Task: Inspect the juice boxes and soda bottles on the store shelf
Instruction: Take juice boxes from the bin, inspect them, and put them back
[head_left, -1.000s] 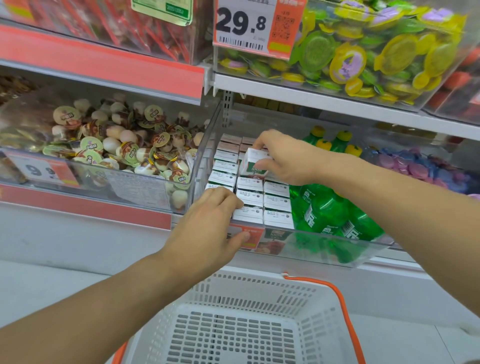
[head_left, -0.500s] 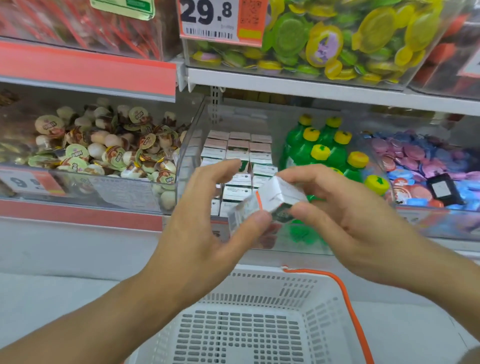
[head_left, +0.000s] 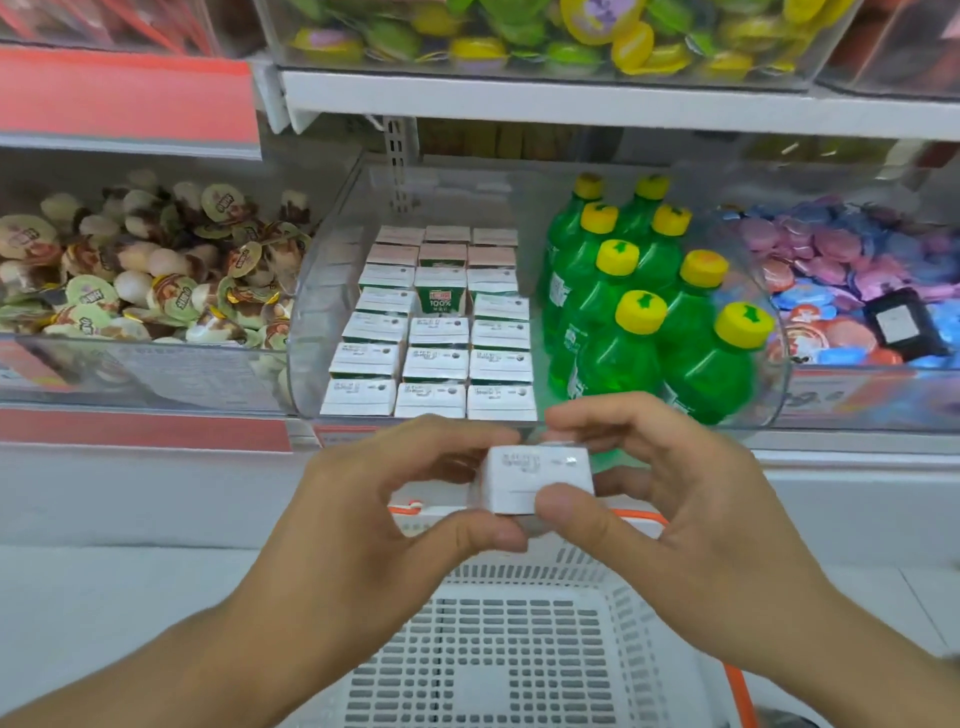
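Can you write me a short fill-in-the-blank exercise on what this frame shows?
1. Both hands, left hand and right hand, pinch one small white ____.
2. The green soda bottles have ____ caps.
3. In the clear bin, the juice boxes stand to the ____ of the bottles.
4. Below the hands is a white slotted ____ with an orange handle.

Missing words: juice box; yellow; left; basket

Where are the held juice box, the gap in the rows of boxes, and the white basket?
held juice box (head_left: 535, 475), head view, on its white top face.
gap in the rows (head_left: 440, 297), head view, on the exposed green box front.
white basket (head_left: 519, 660), head view, on its slotted floor.
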